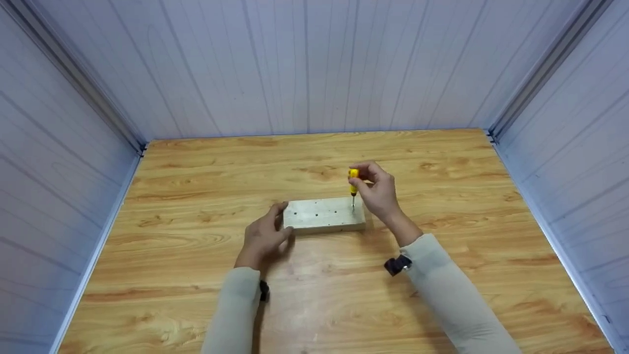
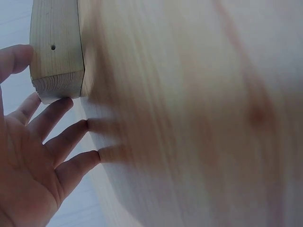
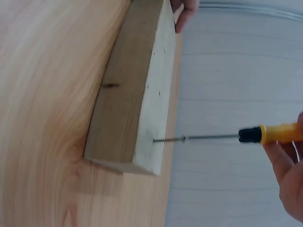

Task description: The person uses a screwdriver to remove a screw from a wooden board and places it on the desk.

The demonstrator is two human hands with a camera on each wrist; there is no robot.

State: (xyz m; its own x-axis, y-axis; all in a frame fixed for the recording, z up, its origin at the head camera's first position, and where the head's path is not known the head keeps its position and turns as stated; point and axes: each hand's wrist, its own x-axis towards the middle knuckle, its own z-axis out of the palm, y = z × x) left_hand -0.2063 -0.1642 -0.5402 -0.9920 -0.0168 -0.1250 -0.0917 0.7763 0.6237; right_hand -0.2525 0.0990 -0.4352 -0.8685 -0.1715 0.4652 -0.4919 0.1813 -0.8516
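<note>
A pale wooden block (image 1: 314, 223) with a row of small holes lies flat on the table. My left hand (image 1: 263, 238) grips its left end, thumb at the near edge and index finger round the far corner; in the left wrist view the other fingers (image 2: 71, 137) spread beside the end. Between thumb and fingers, my right hand (image 1: 381, 194) holds a yellow-handled screwdriver (image 3: 274, 134) upright over the right end. Its tip meets the head of a screw (image 3: 168, 139), which stands in the block's top with most of its thread showing.
Wood-grain table (image 1: 196, 172) surrounds the block on all sides. Pale panelled walls (image 1: 304, 69) rise at the back, left and right edges. Dark wrist cameras (image 1: 397, 265) hang at both sleeves, low over the table.
</note>
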